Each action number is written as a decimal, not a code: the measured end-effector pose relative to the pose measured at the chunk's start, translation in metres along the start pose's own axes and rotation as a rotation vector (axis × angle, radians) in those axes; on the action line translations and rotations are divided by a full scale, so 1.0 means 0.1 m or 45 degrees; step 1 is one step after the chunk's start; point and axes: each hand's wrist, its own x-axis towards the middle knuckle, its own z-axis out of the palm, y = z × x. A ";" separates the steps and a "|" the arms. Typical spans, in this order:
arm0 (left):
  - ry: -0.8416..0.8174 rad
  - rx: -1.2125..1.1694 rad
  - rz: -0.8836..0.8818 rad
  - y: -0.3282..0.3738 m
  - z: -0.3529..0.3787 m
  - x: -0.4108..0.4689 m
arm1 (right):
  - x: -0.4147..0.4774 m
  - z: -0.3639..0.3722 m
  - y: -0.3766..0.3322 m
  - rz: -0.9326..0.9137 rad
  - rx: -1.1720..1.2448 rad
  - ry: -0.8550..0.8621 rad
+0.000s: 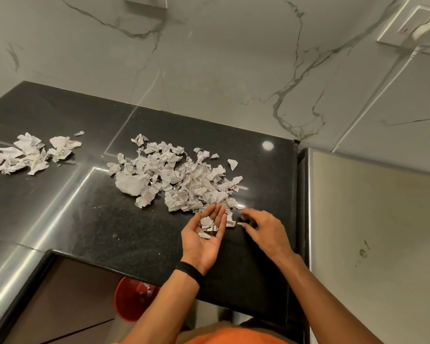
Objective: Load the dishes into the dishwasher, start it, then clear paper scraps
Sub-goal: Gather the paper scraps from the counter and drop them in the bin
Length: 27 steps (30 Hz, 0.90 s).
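On a black table (97, 219), a small pile of paper scraps (23, 155) lies at the far left and a large pile (176, 180) in the middle. Just near of it, the left hand (196, 244) lies palm up, fingers relaxed, cradling loose scraps (207, 223). A tiny scrap (240, 223) lies immediately right of it, at the right hand's (261, 225) curled fingertips, the nearer hand; whether they pinch it cannot be told.

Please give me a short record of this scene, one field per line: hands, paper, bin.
counter: black, glossy
large pile: paper scraps, middle of counter
small pile: paper scraps, far left
left hand: palm up, carries a few scraps
right hand: fingertips at one small scrap, grip unclear
bin: red, below the counter edge
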 end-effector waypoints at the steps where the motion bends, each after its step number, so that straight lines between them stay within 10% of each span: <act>1: 0.003 -0.007 0.007 0.00 0.00 0.00 | 0.00 0.01 -0.01 -0.043 -0.042 0.007; 12: 0.033 0.016 0.076 -0.08 0.01 0.05 | -0.14 -0.22 -0.66 -0.038 0.747 0.047; 27: -0.018 -0.057 0.048 0.18 -0.12 -0.09 | -0.14 0.16 -0.47 0.213 0.270 0.070</act>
